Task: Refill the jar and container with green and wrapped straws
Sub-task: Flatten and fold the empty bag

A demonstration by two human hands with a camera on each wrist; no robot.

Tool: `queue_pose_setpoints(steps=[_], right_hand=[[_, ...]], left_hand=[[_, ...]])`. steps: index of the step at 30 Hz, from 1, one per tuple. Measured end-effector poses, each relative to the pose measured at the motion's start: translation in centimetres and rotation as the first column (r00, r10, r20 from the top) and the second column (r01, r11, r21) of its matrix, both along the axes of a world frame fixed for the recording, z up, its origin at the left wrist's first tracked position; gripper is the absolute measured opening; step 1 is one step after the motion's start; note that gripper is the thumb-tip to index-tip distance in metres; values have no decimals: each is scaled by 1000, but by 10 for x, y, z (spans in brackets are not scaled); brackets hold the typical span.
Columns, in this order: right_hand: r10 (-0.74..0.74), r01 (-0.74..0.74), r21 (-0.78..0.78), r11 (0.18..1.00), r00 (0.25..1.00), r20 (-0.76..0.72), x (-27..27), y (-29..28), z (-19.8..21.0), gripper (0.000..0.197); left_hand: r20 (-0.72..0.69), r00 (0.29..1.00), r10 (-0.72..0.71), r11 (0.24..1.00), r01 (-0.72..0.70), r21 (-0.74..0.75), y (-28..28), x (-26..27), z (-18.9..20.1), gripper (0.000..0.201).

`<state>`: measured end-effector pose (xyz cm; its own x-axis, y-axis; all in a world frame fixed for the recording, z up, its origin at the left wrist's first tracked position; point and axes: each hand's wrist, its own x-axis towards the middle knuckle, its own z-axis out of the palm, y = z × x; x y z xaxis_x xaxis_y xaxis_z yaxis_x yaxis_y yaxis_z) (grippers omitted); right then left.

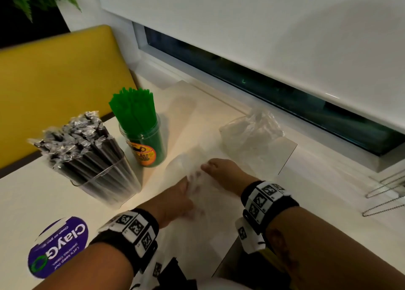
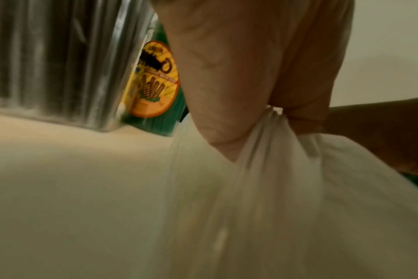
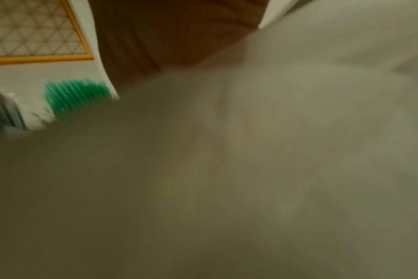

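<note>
A: Biggest first, what's there?
B: A white counter (image 1: 26, 193) under a window blind (image 1: 263, 37), with a yellow seat back (image 1: 54, 81) behind it.
A: And on it?
B: A long clear plastic bag (image 1: 188, 140) lies flat down the middle. A crumpled clear bag (image 1: 252, 132) sits near the window.
A: The straws?
B: Wrapped black straws (image 1: 72, 136) stand packed in a clear container (image 1: 109, 180) at the left. Just beside it, green straws (image 1: 133, 112) fill a jar (image 1: 151, 149) with an orange label.
A: Hands?
B: The left hand (image 1: 177, 197) pinches gathered plastic of the long bag. The right hand (image 1: 223, 173) lies on the same bag, thumb out; whether it grips, I cannot tell. Both wrists wear marker bands
</note>
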<state>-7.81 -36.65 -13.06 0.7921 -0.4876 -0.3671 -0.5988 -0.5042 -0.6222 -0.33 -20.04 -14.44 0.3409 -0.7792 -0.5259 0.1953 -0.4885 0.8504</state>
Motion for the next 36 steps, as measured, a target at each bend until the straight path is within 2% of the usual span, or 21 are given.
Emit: queue_pose_setpoints(steps=[3, 4, 6, 7, 9, 10, 11, 13, 15, 16, 18, 19, 22, 23, 24, 26, 28, 29, 31, 33, 36], right_hand=[[-276, 275, 25, 961, 951, 143, -11, -27, 14, 27], [-412, 411, 57, 910, 881, 232, -17, -40, 23, 27], [-621, 638, 120, 761, 662, 420, -32, -61, 43, 29], [-655, 687, 143, 713, 578, 486, -38, -67, 49, 30], [-689, 665, 280, 692, 494, 530, -47, -75, 52, 32], [-713, 620, 373, 690, 495, 497, -51, -77, 50, 34], [-718, 575, 431, 695, 545, 432, -57, -77, 47, 37], [-657, 505, 481, 716, 720, 222, -72, -74, 37, 46], [-545, 449, 504, 738, 837, 52, -87, -68, 26, 41], [-488, 412, 499, 762, 873, 24, -91, -66, 18, 36], [-404, 358, 447, 820, 915, 8, -94, -62, 6, 34], [-377, 339, 428, 837, 926, 4, -94, -59, 3, 33], [-332, 294, 430, 853, 943, 14, -95, -58, 0, 28], [-334, 293, 436, 851, 942, 17, -97, -59, 2, 27], [-365, 319, 423, 848, 930, 32, -100, -61, 2, 26], [-509, 441, 363, 821, 853, 113, -109, -68, 2, 25], [-675, 566, 412, 714, 713, 190, -120, -76, 0, 29], [-707, 569, 471, 674, 682, 189, -126, -78, -2, 33], [-678, 508, 557, 657, 722, 141, -134, -81, -6, 33], [-601, 433, 599, 674, 792, 104, -136, -79, -5, 23], [-610, 432, 595, 678, 782, 128, -128, -78, -3, 28]], left_hand=[[81, 996, -34, 996, 27, 85, 23, 10, -15, 112], [98, 993, -64, 993, 54, 101, 30, 13, -18, 113], [88, 995, -54, 993, 44, 113, 40, 20, -24, 103], [77, 997, -13, 994, 5, 111, 43, 22, -28, 101], [74, 995, 72, 994, -77, 72, 48, 24, -33, 96], [139, 984, 115, 991, -123, 54, 50, 27, -37, 86], [248, 956, 155, 984, -172, 50, 51, 28, -36, 67], [549, 817, 179, 964, -258, 69, 52, 27, -27, 32], [757, 640, 133, 961, -270, 59, 49, 22, -14, 35], [797, 589, 133, 962, -270, 39, 46, 18, -5, 37], [801, 570, 185, 955, -297, -9, 38, 16, 4, 52], [814, 554, 175, 959, -284, -13, 33, 17, 5, 50], [900, 434, -31, 982, -155, 108, 14, 18, 11, 29], [891, 454, 7, 984, -161, 74, 11, 20, 8, 32], [844, 527, 98, 976, -217, 22, 11, 21, 7, 36], [666, 641, 382, 900, -421, -112, 15, 26, -5, 38], [536, 631, 561, 805, -567, -175, 21, 26, -13, 46], [539, 618, 572, 796, -577, -183, 24, 25, -17, 48], [559, 639, 529, 820, -555, -140, 26, 22, -21, 51], [485, 736, 472, 853, -520, -41, 29, 16, -22, 57], [292, 906, 307, 945, -326, 18, 38, 15, -29, 102]])
